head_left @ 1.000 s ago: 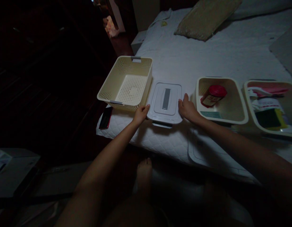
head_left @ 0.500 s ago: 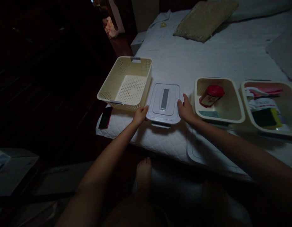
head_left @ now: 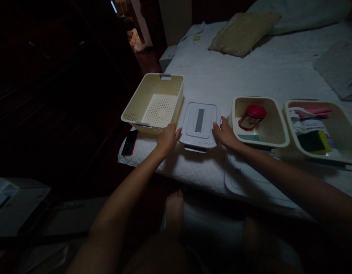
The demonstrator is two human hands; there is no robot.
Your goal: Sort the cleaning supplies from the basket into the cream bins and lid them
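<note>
Head view: bed with a white quilted pad [head_left: 193, 171] in a dim room, the left side nearly black and hard to make out. White plastic lid [head_left: 197, 131] lies flat on the pad between the open left hand [head_left: 167, 140] and open right hand [head_left: 225, 134], fingertips at its side edges, no visible grip. Cream perforated basket [head_left: 130, 116] sits just left; cream bin [head_left: 261, 142] holding a red-capped jar [head_left: 252, 117] just right; second bin [head_left: 344, 129] cut off at frame edge, contents dim.

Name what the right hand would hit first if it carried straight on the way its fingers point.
The white plastic lid: the right hand points up and left at the lid's right edge. Its fingertips sit right at that edge, though depth hides whether they already touch it.
</note>
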